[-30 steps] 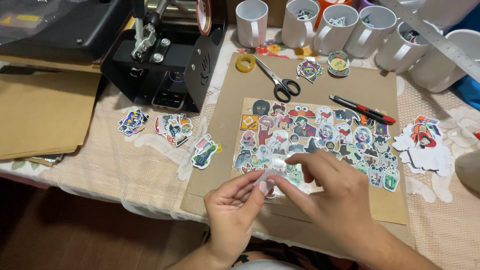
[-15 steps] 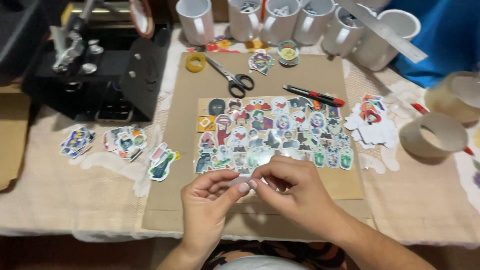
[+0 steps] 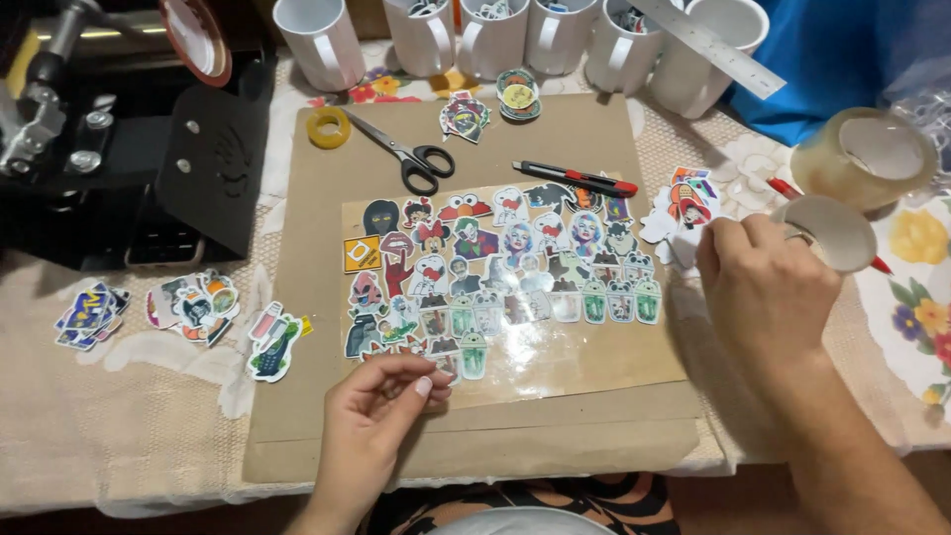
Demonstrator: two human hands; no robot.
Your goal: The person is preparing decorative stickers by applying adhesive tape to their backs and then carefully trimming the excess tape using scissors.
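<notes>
A sheet of many small cartoon stickers [image 3: 515, 267] under clear film lies on a brown cardboard board [image 3: 594, 436]. My left hand [image 3: 381, 416] is at the sheet's front left corner, thumb and fingertips pinched together on its edge. My right hand [image 3: 763, 287] has reached to the right of the board, and its fingers grip the near rim of a clear tape roll [image 3: 832, 233]. A second, larger tape roll [image 3: 862, 159] stands just behind it.
Scissors [image 3: 406, 154], a small yellow tape roll [image 3: 327, 127] and a red-black utility knife [image 3: 575, 178] lie at the board's far side. White mugs [image 3: 317, 40] and a metal ruler [image 3: 708, 45] line the back. A black press machine [image 3: 129, 168] stands left, loose stickers [image 3: 193, 302] before it.
My right hand left the sheet's front edge and moved right to the tape roll. My left hand stayed at the sheet's front left. The view shifted to the right.
</notes>
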